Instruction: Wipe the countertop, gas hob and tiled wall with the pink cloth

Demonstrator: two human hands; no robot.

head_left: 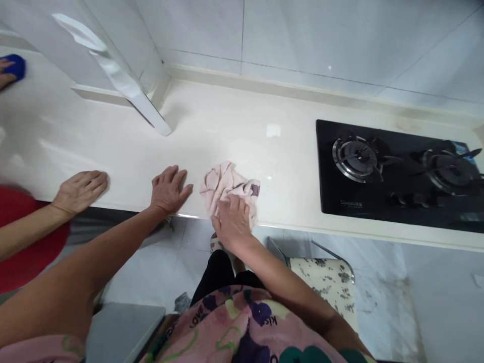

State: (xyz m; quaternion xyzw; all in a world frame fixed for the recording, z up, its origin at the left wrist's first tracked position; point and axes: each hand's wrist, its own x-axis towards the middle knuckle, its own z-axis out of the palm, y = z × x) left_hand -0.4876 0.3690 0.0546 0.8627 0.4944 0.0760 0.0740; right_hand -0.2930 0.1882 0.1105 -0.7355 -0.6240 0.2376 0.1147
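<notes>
A crumpled pale pink cloth (221,181) with a small dark purple label lies near the front edge of the white countertop (280,166). My right hand (233,222) is on the cloth's near side, its fingers bent and pressed into the fabric. To the left of the cloth, and apart from it, my left hand (169,190) rests palm down on the counter. Its fingers are spread and hold nothing.
A black gas hob (393,196) with two burners is at right. At left a co-worker's hand (81,191) lies on the counter; their other hand holds a blue object (15,68). A white panel with a handle (113,75) stands behind. Below is a floral-seat chair (321,277).
</notes>
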